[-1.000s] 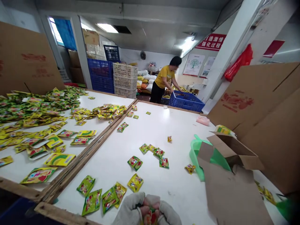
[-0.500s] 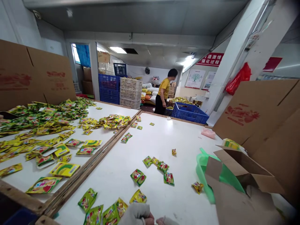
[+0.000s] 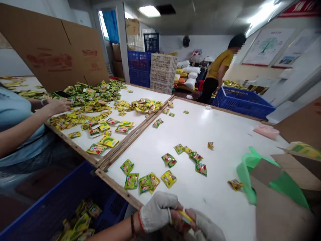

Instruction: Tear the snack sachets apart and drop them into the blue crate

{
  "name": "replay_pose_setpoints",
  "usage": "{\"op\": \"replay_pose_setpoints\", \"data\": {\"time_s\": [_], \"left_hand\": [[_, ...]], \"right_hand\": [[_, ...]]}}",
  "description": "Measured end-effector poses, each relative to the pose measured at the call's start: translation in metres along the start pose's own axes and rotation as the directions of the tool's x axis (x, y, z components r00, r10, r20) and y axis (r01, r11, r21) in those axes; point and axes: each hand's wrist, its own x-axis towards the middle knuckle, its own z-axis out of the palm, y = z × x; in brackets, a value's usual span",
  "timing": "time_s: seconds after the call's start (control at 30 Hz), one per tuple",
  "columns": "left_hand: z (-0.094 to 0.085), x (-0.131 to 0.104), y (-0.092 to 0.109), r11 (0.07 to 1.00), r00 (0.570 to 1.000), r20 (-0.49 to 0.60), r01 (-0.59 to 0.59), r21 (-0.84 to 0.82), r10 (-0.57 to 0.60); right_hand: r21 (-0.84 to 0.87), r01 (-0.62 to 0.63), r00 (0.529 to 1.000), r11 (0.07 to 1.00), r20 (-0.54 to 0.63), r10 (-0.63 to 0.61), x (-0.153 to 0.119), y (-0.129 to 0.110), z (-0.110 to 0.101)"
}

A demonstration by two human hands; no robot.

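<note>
My left hand [image 3: 159,212], in a white knit glove with bare fingertips, is at the table's near edge. My right hand [image 3: 209,226], also gloved, meets it from the right. Between them both hands pinch a small yellow packet [image 3: 185,217], partly covered by the fingers. Just beyond lie a yellow candy packet [image 3: 169,178] and a green candy packet [image 3: 131,180], with several similar ones around. Farther out on the white tabletop [image 3: 185,134] are more small green and red packets [image 3: 169,160].
A co-worker's hand [image 3: 59,106] is by a heap of packets [image 3: 95,95] at left. A blue crate [image 3: 110,207] with packets stands below the table edge. At right are a green basket [image 3: 247,180] and an open carton [image 3: 276,207]. Another person [image 3: 217,70] stands behind.
My view has turned down and left, bringing the co-worker at left and the blue crate into sight. More of both hands shows, with a yellow packet between them. The person behind leans forward more.
</note>
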Motion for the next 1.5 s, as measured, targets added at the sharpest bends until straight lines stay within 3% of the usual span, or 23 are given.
{"op": "replay_pose_setpoints", "data": {"time_s": [0.13,0.27,0.37,0.43,0.5,0.6,0.67,0.8,0.9,1.0,1.1,1.27,1.37,1.5], "left_hand": [[-0.001,0.002,-0.004,0.995,0.996,-0.081,-0.018,0.096,0.026],[-0.003,0.007,-0.006,0.991,0.996,-0.040,-0.070,0.111,0.075],[-0.005,0.007,0.000,1.000,0.999,0.032,-0.027,0.014,0.026],[-0.007,0.008,0.007,0.997,0.994,0.100,0.058,-0.045,-0.053],[-0.010,0.011,0.015,0.995,0.986,0.131,0.100,0.010,-0.100],[-0.017,0.020,0.021,0.976,0.985,0.145,0.058,0.209,-0.090],[-0.020,0.024,0.020,0.964,0.979,0.184,0.034,0.264,-0.085],[-0.022,0.021,0.019,0.933,0.970,0.240,-0.112,0.341,0.028],[-0.025,0.012,0.020,0.819,0.927,0.322,-0.332,0.468,0.192],[-0.026,0.009,0.019,0.732,0.899,0.355,-0.421,0.536,0.257],[-0.020,0.010,0.014,0.809,0.912,0.324,-0.381,0.448,0.250],[-0.004,0.010,0.005,0.956,0.979,0.166,-0.159,0.245,0.120],[-0.002,0.009,0.004,0.977,0.991,0.116,-0.091,0.194,0.069],[-0.004,0.009,0.002,0.982,0.986,0.142,-0.113,0.149,0.092]], "right_hand": [[-0.100,-0.056,0.992,0.993,-0.121,0.044,0.002,-0.002,0.006],[-0.100,0.061,0.990,0.993,-0.119,-0.073,0.003,0.001,0.010],[-0.085,0.088,0.988,0.993,-0.119,-0.097,0.000,-0.002,0.008],[-0.086,0.010,0.994,0.996,-0.109,-0.019,0.001,-0.008,0.006],[-0.092,-0.119,0.991,0.989,-0.076,0.112,0.004,-0.015,0.003],[-0.082,-0.258,0.965,0.963,0.014,0.260,0.013,-0.024,-0.001],[-0.075,-0.281,0.957,0.957,0.050,0.285,0.018,-0.026,-0.003],[-0.113,-0.166,0.981,0.980,0.083,0.176,0.018,-0.023,-0.007],[-0.145,0.039,0.992,0.989,0.124,-0.021,0.008,-0.016,-0.007],[-0.201,0.192,0.979,0.961,0.114,-0.172,-0.004,-0.009,-0.002],[-0.187,0.191,0.982,0.964,0.030,-0.188,-0.011,-0.004,0.007],[-0.025,0.018,0.994,1.000,-0.109,-0.021,-0.009,-0.006,0.018],[0.055,-0.060,0.985,0.997,-0.157,0.068,-0.008,-0.008,0.020],[0.129,-0.081,0.987,0.988,-0.131,0.098,-0.012,-0.008,0.022]]}}
